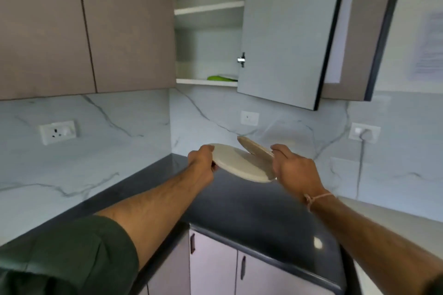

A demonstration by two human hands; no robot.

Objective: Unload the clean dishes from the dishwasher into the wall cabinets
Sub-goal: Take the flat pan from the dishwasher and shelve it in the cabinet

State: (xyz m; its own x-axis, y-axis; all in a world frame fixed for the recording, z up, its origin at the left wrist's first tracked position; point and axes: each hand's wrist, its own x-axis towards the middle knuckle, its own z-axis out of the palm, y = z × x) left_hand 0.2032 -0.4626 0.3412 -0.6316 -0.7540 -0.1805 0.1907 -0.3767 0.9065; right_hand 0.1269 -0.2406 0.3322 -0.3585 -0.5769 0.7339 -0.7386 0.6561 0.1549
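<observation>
Plates (239, 165) blurry, rims hid by R hand (297, 170)

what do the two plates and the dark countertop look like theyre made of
The larger plate, in the left hand: cream, matte, thick rounded rim; ceramic or melamine, cannot tell which. The smaller plate, in the right hand: tan, dull finish, probably the same kind. The countertop: dark polished stone or a stone-look slab, judging by its bright light reflection.
</observation>
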